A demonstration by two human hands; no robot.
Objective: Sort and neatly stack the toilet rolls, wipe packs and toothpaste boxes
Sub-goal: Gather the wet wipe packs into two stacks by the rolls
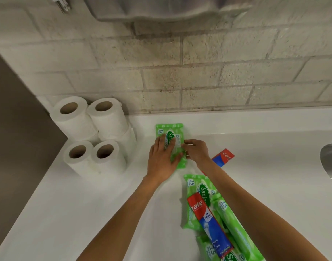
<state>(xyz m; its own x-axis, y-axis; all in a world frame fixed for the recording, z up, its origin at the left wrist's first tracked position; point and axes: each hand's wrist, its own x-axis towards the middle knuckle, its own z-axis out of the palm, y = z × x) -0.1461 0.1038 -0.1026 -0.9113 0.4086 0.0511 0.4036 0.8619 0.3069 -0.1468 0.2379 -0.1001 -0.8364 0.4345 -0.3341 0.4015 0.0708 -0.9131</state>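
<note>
A green wipe pack (169,129) lies flat on the white counter (67,213) near the wall. My left hand (162,159) presses flat on top of it, fingers spread. My right hand (196,152) pinches the pack's right edge. White toilet rolls (103,117) stand stacked upright in the left corner. Closer to me, several more green wipe packs (201,187) lie in a loose heap with a red and blue toothpaste box (208,221) across them. Another toothpaste box (224,157) pokes out from behind my right wrist.
A pale brick wall (199,72) backs the counter. A metal sink basin (330,161) shows at the right edge. A steel dispenser (161,8) hangs on the wall overhead. A dark partition (14,129) bounds the left side.
</note>
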